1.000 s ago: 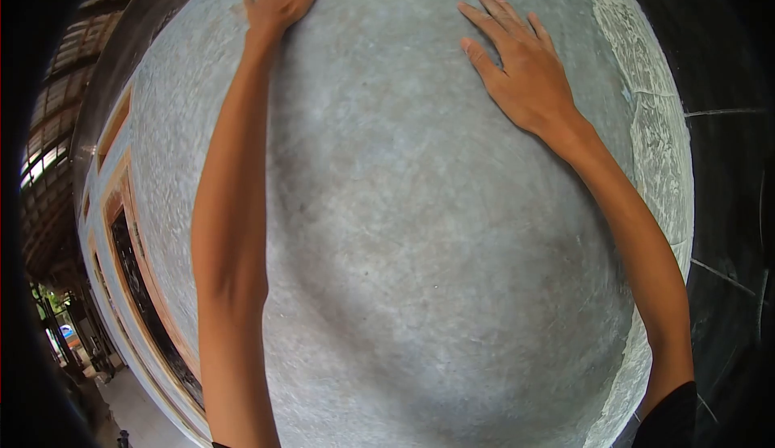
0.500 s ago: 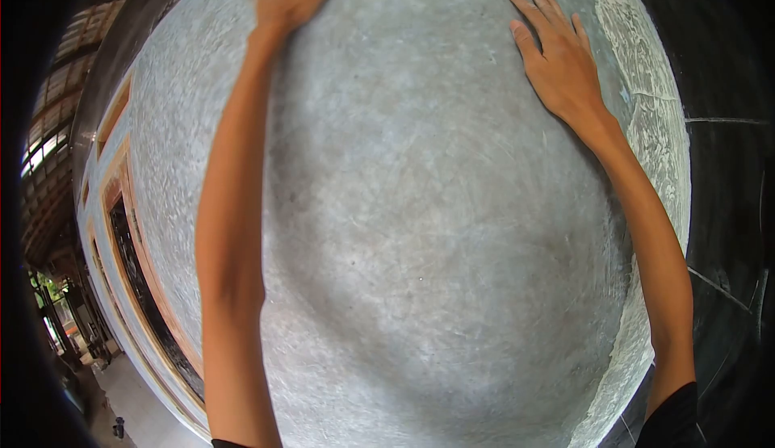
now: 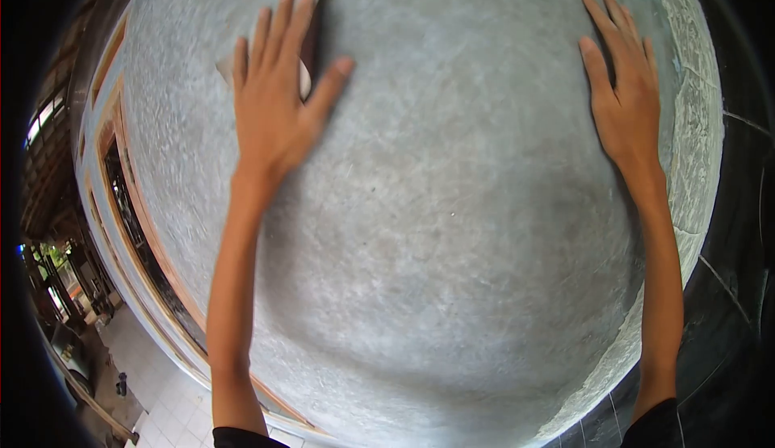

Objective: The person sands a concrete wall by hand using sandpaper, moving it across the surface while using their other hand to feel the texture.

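Head view, the only one.

- Grey wall fills nearly the whole frame. The surface is fine-scratched and mottled, with a darker patch right of centre.
- Left hand, upper left of frame: palm flat, fingers spread, thumb out to the right. It pins a pale sheet against the wall. The fingers are not curled round it, so this is pressure, not a clasp. One corner of the sheet peeks out left of the fingers, another bit above the fingertips. Most of it is hidden under the hand, and I cannot tell what material it is.
- Right hand, upper right: flat on the bare wall, fingers close together and pointing up. It holds nothing.
- Rough pale band runs down the wall's right edge, just beside the right hand.
- Wooden frame at far left, tiled floor far below at lower left.

Risks, as I judge them:
- The sheet is held by palm pressure alone. If the push eases or the hand skids, it could slip out and drop.
- Both arms are stretched high and the floor looks a long way down. Leaning weight into the wall could cost balance if a palm slides.
- Bare fingertips may scrape on the gritty surface.
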Available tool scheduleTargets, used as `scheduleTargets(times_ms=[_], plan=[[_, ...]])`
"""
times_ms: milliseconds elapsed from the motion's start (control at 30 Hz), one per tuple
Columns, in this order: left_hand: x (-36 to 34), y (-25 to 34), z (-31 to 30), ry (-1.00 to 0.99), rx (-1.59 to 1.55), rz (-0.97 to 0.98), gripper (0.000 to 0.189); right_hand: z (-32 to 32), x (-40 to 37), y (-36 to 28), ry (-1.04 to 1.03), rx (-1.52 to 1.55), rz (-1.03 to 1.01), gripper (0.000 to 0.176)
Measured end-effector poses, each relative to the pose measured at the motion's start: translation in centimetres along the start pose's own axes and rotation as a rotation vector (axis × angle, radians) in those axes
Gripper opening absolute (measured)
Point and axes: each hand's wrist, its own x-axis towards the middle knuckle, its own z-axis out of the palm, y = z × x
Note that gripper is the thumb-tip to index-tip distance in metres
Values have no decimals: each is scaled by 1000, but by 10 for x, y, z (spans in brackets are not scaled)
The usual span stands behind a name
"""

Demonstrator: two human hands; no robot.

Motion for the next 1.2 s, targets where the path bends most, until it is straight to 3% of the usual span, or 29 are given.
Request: scheduleTargets(times_ms=[200,333,467,633,733,833,1000,1133,1200], plan=[[-172,85,-46,-266,-32,-198,75,-40,-97,-43,-149,13,102,47],[-288,128,-62,-256,-71,-479,75,-74,-183,-88,-331,65,223,51],[-301,128,-64,-263,-31,-558,76,-90,-271,-125,-340,90,240,52],[-210,57,-53,-127,11,-578,65,-92,-283,-137,-311,116,330,51],[-208,46,-52,-72,-42,-577,64,-92,-282,-135,-317,114,344,50],[-255,71,-62,-123,-51,-638,65,-95,-287,-141,-269,105,417,49],[-411,160,-76,-88,-68,-929,68,-95,-300,-149,-242,137,493,48],[-455,162,-89,-160,-73,-897,69,-93,-300,-146,-195,157,491,47],[-428,121,-86,-25,-84,-1014,70,-94,-300,-144,-159,175,476,47]])
